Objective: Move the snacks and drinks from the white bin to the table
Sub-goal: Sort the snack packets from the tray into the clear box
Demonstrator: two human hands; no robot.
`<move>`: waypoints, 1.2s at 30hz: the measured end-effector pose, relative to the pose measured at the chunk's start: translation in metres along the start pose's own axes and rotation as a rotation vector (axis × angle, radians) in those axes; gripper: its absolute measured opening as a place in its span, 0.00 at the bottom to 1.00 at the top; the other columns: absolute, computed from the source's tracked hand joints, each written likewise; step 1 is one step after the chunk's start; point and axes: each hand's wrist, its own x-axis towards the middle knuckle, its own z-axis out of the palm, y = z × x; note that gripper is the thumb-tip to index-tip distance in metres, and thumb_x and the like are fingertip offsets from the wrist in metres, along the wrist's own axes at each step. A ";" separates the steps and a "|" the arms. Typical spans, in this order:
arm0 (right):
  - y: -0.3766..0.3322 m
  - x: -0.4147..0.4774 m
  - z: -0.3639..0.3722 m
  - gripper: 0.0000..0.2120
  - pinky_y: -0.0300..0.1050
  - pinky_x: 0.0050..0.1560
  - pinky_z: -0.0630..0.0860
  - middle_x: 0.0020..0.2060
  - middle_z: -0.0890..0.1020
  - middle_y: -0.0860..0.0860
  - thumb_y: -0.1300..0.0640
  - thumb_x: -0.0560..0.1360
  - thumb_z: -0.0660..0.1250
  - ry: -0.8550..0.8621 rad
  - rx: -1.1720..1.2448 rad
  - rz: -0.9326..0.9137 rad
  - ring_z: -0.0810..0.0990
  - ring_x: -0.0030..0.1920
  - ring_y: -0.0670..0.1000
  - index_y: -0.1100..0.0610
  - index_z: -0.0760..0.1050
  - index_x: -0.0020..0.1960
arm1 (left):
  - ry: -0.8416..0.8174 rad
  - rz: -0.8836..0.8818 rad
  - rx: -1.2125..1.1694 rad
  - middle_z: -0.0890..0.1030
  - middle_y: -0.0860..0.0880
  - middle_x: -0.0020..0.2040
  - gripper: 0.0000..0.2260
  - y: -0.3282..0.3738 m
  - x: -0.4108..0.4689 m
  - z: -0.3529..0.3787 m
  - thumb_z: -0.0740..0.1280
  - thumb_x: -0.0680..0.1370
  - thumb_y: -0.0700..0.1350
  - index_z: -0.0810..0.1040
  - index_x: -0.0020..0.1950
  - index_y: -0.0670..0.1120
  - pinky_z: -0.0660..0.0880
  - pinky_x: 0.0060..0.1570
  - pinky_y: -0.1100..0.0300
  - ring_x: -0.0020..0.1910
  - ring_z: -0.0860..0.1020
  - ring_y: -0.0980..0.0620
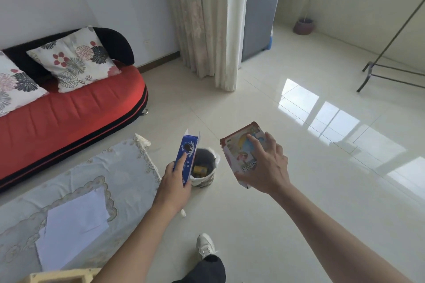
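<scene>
A small white bin [205,179] with a dark liner stands on the floor just past the table's corner. A yellow item [200,170] lies inside it. My left hand [175,181] grips a tall blue snack box [186,156] with its top flaps open, held upright in front of the bin's left side. My right hand [264,165] holds a red-and-white snack box [239,156] with a colourful picture, raised to the right of the bin. The table [119,172] with an embroidered pale cloth lies to the left of both hands.
White sheets of paper [73,223] lie on the tablecloth. A red sofa [69,112] with flowered cushions stands behind the table. My white shoe [205,246] is on the glossy tiled floor. A curtain [207,20], a grey appliance [259,14] and a metal rack [388,71] stand farther off.
</scene>
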 end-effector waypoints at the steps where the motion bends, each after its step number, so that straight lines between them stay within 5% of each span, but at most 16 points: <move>1: 0.000 0.007 0.004 0.50 0.59 0.67 0.67 0.77 0.53 0.53 0.33 0.58 0.73 -0.005 -0.001 0.000 0.60 0.73 0.62 0.37 0.56 0.75 | -0.002 -0.010 -0.006 0.63 0.47 0.73 0.34 -0.002 0.009 0.002 0.66 0.82 0.43 0.51 0.82 0.56 0.76 0.63 0.51 0.69 0.71 0.46; 18: -0.065 0.213 0.091 0.51 0.61 0.68 0.67 0.78 0.51 0.54 0.31 0.58 0.73 -0.163 -0.022 -0.020 0.59 0.74 0.62 0.37 0.54 0.76 | -0.110 -0.147 -0.036 0.65 0.46 0.73 0.35 -0.054 0.214 -0.005 0.67 0.81 0.43 0.52 0.82 0.54 0.75 0.63 0.51 0.69 0.73 0.46; 23: -0.079 0.263 0.117 0.54 0.62 0.68 0.67 0.78 0.51 0.53 0.26 0.54 0.67 -0.223 -0.014 -0.020 0.59 0.73 0.62 0.37 0.54 0.76 | -0.127 -0.236 -0.120 0.67 0.45 0.71 0.35 -0.074 0.258 0.000 0.67 0.80 0.42 0.53 0.82 0.54 0.74 0.63 0.52 0.67 0.73 0.45; 27: -0.079 0.292 0.152 0.52 0.63 0.67 0.68 0.78 0.52 0.53 0.24 0.54 0.62 -0.256 -0.027 -0.021 0.60 0.73 0.62 0.38 0.55 0.76 | -0.122 -0.312 -0.197 0.70 0.45 0.69 0.35 -0.098 0.287 0.024 0.69 0.79 0.40 0.55 0.81 0.55 0.75 0.62 0.51 0.65 0.75 0.45; 36: -0.037 0.340 0.279 0.47 0.59 0.66 0.67 0.77 0.54 0.52 0.29 0.60 0.71 -0.367 -0.050 -0.031 0.62 0.71 0.61 0.36 0.56 0.74 | -0.111 -0.472 -0.239 0.74 0.45 0.63 0.34 -0.172 0.334 0.120 0.71 0.77 0.43 0.60 0.80 0.54 0.75 0.60 0.53 0.60 0.77 0.46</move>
